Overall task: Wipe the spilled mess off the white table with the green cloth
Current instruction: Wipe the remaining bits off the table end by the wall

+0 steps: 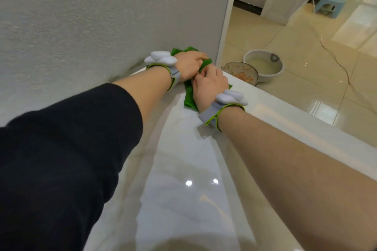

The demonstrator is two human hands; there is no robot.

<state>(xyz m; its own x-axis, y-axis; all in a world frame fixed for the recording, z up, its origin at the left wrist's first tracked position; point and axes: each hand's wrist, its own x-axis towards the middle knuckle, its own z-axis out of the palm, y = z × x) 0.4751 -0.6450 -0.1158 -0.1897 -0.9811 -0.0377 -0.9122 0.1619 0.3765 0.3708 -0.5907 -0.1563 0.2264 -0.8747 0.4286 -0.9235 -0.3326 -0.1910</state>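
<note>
Both hands bunch green cloth (188,96) at white table (183,159) far corner — left hand (188,65), right hand (209,85) fingers clamped on it, likely gathering mess.

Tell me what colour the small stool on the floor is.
The stool is light blue, seen in the head view.
</note>
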